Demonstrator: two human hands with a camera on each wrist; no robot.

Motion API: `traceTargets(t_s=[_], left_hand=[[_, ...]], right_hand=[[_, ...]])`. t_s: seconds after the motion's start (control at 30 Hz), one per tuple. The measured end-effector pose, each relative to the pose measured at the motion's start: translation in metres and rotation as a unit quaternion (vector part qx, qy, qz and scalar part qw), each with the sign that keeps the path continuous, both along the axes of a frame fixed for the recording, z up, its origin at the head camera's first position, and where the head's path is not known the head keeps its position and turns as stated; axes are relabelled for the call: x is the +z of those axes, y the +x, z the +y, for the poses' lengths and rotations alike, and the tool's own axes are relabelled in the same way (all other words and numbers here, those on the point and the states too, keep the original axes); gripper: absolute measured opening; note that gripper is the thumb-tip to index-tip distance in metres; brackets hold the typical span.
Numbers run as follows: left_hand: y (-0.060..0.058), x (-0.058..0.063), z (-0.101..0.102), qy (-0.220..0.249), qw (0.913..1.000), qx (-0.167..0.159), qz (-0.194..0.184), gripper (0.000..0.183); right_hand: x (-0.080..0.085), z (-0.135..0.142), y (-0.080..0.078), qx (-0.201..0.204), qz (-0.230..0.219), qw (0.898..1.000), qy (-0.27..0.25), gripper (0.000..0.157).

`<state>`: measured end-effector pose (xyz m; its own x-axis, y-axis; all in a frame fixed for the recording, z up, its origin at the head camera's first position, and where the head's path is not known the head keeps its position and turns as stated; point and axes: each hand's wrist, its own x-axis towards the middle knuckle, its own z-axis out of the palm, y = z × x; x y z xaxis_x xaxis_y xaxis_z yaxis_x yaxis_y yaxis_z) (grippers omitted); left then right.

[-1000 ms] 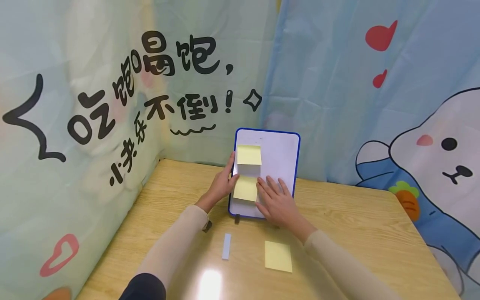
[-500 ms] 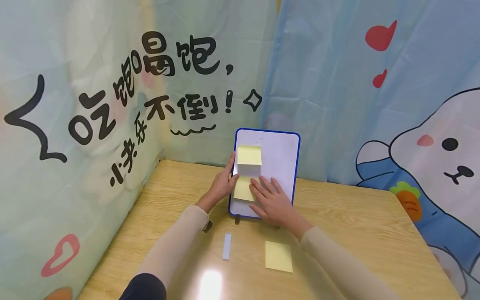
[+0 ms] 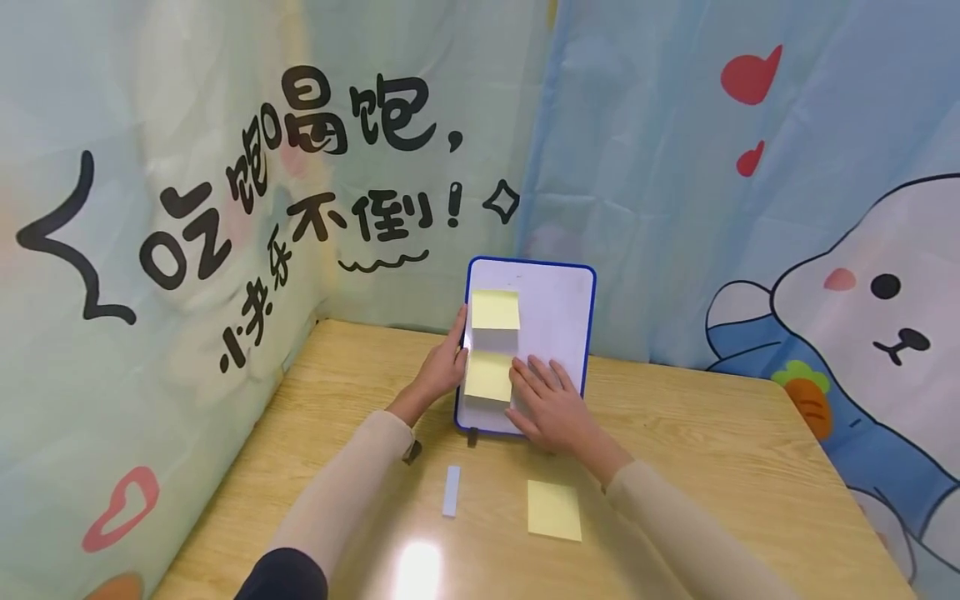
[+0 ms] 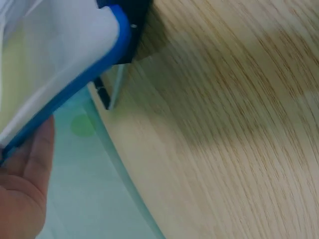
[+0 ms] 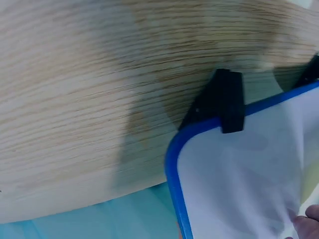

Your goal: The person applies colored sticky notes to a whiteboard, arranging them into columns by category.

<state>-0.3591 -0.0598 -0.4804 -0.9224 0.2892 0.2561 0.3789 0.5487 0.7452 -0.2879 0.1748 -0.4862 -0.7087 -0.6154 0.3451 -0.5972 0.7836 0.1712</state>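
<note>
A small blue-edged whiteboard [image 3: 555, 308] stands tilted back on the table. Its left half bears two yellow sticky notes, an upper note [image 3: 495, 309] and a lower note [image 3: 487, 377], both with bottom edges lifted off the surface. My left hand [image 3: 441, 367] grips the board's left edge, thumb in front and fingers behind; the left wrist view has those fingers [image 4: 40, 159] under the blue rim. My right hand [image 3: 555, 414] lies on the board's lower right with fingers extended, fingertips at the lower note's right edge. Only its fingertips [image 5: 308, 226] show in the right wrist view.
On the wooden table [image 3: 675, 467], a yellow sticky pad [image 3: 554, 510] and a narrow pale strip [image 3: 451, 492] lie in front of the board. Black feet, one a foot [image 5: 227, 102] near the corner, clasp the board's lower edge. A printed curtain [image 3: 637, 208] hangs behind.
My right hand slid left over the lower note, then back right to its edge, uncovering the note. The left hand keeps its grip on the board.
</note>
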Motion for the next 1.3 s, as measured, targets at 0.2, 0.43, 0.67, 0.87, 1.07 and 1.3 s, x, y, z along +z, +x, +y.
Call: traceTargets(t_s=[0.2,0.43,0.67,0.87,1.07,1.3], left_hand=[[0.011,0.003,-0.013,0.014,0.9999,-0.005,0.007,0.068],[0.033,0.021,-0.046,-0.109,0.9916,0.022,0.066,0.063],[0.057,0.023,-0.083,-0.201,0.9731,0.07,0.087,0.064],[0.075,0.016,-0.105,-0.233,0.9637,0.083,0.1,0.065],[0.085,0.006,-0.117,-0.256,0.9603,0.074,0.083,0.066],[0.099,-0.012,-0.126,-0.275,0.9578,0.069,0.048,0.067]], right_hand=[[0.003,0.007,0.007,0.045,0.084,0.993,-0.075,0.073],[0.015,0.032,0.021,0.034,0.13,0.983,-0.128,0.073],[0.022,0.07,0.04,-0.019,0.12,0.978,-0.17,0.069],[0.018,0.095,0.057,-0.071,0.112,0.973,-0.191,0.08],[0.003,0.11,0.079,-0.154,0.029,0.968,-0.195,0.073],[-0.011,0.119,0.09,-0.209,-0.027,0.962,-0.176,0.076]])
